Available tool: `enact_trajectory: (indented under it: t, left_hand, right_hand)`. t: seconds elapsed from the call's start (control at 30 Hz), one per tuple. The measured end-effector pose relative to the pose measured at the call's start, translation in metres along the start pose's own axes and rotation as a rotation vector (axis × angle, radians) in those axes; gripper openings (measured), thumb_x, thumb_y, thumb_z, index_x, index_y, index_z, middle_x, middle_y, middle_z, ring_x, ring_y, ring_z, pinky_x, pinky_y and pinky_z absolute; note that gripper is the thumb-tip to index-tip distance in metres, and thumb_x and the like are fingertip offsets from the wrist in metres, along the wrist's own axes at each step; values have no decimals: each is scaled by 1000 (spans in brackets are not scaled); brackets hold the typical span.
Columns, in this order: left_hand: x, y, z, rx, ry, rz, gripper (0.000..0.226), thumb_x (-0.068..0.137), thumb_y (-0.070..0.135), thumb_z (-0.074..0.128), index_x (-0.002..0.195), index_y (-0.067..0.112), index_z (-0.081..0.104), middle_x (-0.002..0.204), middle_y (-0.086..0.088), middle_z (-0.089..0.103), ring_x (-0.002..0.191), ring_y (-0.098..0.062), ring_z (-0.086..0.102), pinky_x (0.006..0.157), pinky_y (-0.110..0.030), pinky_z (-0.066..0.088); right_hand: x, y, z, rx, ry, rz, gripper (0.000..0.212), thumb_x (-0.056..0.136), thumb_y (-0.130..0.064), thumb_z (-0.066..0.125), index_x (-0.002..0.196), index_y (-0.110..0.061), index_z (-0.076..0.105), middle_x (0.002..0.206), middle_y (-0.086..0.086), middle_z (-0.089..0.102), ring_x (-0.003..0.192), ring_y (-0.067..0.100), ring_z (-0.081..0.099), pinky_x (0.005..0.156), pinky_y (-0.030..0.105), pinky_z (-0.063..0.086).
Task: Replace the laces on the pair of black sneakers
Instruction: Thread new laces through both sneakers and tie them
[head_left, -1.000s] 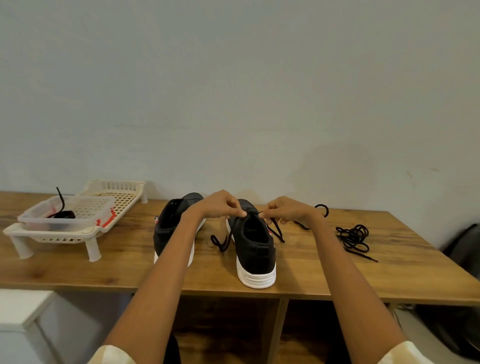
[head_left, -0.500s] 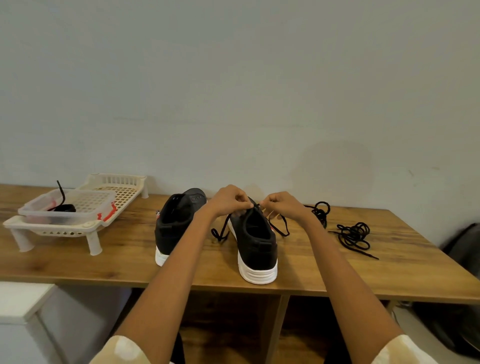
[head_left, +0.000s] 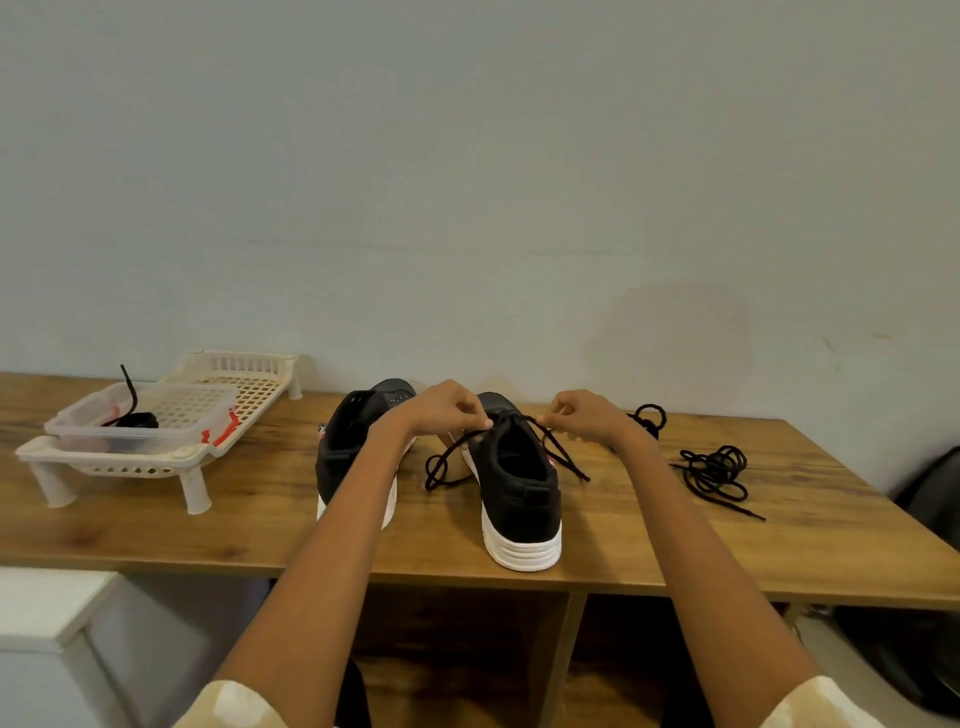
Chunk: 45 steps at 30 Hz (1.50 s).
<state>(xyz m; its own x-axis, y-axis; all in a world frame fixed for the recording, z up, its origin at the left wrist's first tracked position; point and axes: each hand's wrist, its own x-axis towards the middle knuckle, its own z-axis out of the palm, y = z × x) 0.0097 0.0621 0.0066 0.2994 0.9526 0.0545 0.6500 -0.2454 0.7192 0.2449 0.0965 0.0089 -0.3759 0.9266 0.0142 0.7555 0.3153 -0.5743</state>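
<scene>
Both ends of the lace (head_left: 563, 460) on the right sneaker (head_left: 519, 483) pinched, left hand (head_left: 449, 408) and right hand (head_left: 582, 418) tying. Left sneaker (head_left: 358, 447) apparently unlaced yet; spare lace (head_left: 714, 470) waiting on the surface (head_left: 779, 545).

The left forearm (head_left: 358, 499) hides part of the left sneaker (head_left: 348, 447)

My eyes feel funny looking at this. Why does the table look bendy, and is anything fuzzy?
Head view: the wide lens bows the table edge; light is soft, no glare; both hands and the lace look slightly soft.
</scene>
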Motion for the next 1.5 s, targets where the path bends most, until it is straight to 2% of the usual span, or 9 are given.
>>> enact_trajectory:
  t: [0.1,0.27,0.37,0.5,0.67,0.9,1.03,1.2,1.5]
  left_hand:
    - [1,-3,0,6,-14,-17,10,88,20,66,84,12,70,80,-5,70,73,-19,68,72,-30,59]
    - [2,0,1,34,-70,-63,6,88,13,66,81,14,66,76,-2,67,64,-14,64,64,-24,57]
    - [1,2,1,50,-85,-71,6,88,12,65,83,15,64,73,-1,65,60,-11,62,60,-21,55]
    - [0,0,-1,55,-100,-66,5,88,11,65,84,13,65,74,-3,64,58,-11,61,61,-22,55]
    - [-4,-4,-11,70,-140,-87,4,88,11,66,91,9,66,72,-3,64,55,-9,61,62,-24,56]
    - [-3,4,-2,69,-116,-76,8,93,16,59,98,12,60,87,-2,63,84,-21,65,75,-32,57]
    - [-2,8,1,-2,-34,-26,18,93,28,59,101,12,60,85,2,64,80,-16,65,61,-19,55]
    - [1,11,5,3,-62,-48,13,89,21,65,95,10,63,79,1,63,68,-11,61,64,-21,53]
    - [3,16,2,-4,-194,-136,12,98,17,47,93,13,56,83,-7,59,69,-15,59,72,-27,54]
  right_hand:
    - [-6,-4,-8,100,-56,116,42,91,-46,57,83,-6,67,73,3,64,64,13,58,59,21,49]
    - [-8,-20,2,241,-169,107,53,89,-50,56,104,0,64,89,9,68,77,20,66,66,24,56]
    - [-8,-19,2,243,-175,23,36,87,-43,63,93,-7,65,89,7,66,82,15,63,70,23,53]
    - [-14,-17,-7,252,-165,-85,16,85,-27,70,73,-18,67,70,-2,62,64,4,55,57,11,45]
    - [-9,-8,-6,116,-151,-170,16,89,-26,65,78,-15,65,70,-3,60,63,3,53,57,12,43]
    - [-1,-14,7,-54,13,-80,19,91,-27,63,81,-13,56,67,1,64,57,12,60,50,17,48]
    - [-7,-26,10,230,-53,114,41,98,-35,48,71,-7,62,62,7,64,50,16,61,54,24,54]
    - [-11,-36,6,674,-86,89,25,95,-17,47,95,-4,68,71,5,64,64,16,59,62,24,51]
    - [1,-31,19,770,-60,-20,24,96,-22,55,105,-5,69,79,-1,64,68,7,55,61,17,48]
